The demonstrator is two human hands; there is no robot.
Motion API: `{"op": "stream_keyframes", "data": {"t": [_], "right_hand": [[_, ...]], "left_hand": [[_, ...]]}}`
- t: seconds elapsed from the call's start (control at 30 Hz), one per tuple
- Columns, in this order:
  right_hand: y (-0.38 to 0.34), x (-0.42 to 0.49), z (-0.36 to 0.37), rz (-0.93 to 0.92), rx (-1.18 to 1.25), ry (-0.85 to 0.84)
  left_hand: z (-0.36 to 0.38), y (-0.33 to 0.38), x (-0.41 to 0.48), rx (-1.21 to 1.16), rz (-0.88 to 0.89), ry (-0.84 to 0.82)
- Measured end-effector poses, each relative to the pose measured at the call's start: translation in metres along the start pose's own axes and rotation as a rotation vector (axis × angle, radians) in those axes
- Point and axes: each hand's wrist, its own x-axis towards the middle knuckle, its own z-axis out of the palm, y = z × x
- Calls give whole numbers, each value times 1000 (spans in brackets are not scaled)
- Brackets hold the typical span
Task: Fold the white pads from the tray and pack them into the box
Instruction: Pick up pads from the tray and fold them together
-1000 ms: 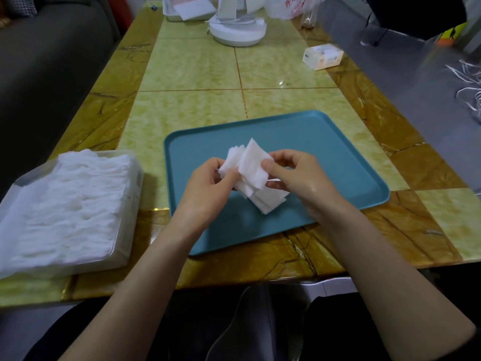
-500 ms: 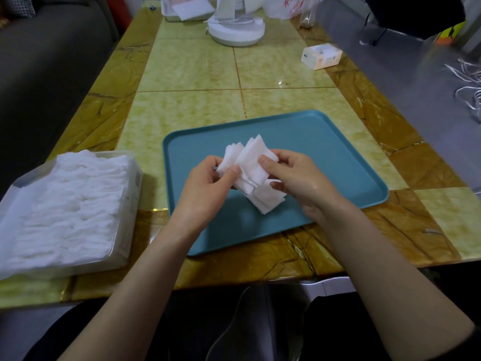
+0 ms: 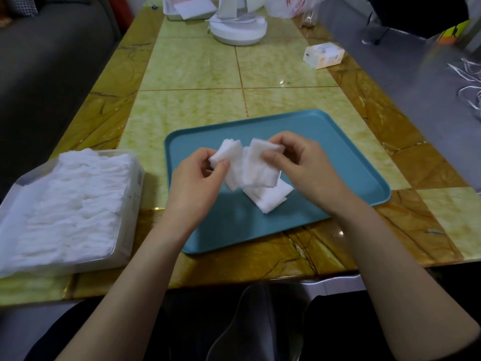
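Dim, soft light (edges bowed, slightly blurred).

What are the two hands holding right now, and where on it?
Left hand pinches the white pads at their upper-left corner; right hand grips their upper-right edge.

A grey sofa (image 3: 52, 61) stands left of the yellow-tiled table (image 3: 286, 100).
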Motion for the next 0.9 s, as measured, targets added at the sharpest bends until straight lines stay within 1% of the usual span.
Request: {"op": "stream_keyframes", "data": {"t": [0.07, 0.13, 0.2, 0.3, 0.5, 0.6, 0.63, 0.7, 0.8, 0.87, 0.9], "right_hand": [[0, -2, 2, -26, -65, -96], [1, -3, 4, -45, -90, -121], [1, -4, 6, -60, -93, -117], [2, -3, 9, -54, -84, -97], [4, -3, 14, -39, -66, -6], [5, -3, 16, -31, -43, 44], [5, -4, 16, -29, -35, 53], [4, -4, 17, -30, -18, 48], [3, -3, 17, -16, -39, 70], [8, -1, 14, 31, -162, 115], [12, -1, 11, 82, -252, 107]], "left_hand": [[2, 0, -1, 48, 25, -54], [3, 1, -3, 90, 42, -114], [5, 2, -3, 77, 36, -149], [6, 1, -3, 39, 22, -178], [7, 6, -5, -23, -7, -218], [5, 8, -6, -114, -23, -270], [5, 8, -6, -105, -13, -282], [7, 5, -6, -27, 32, -251], [7, 0, -2, 40, 82, -112], [4, -1, 0, 31, 85, -43], [2, -1, 1, 27, 79, -17]]}}
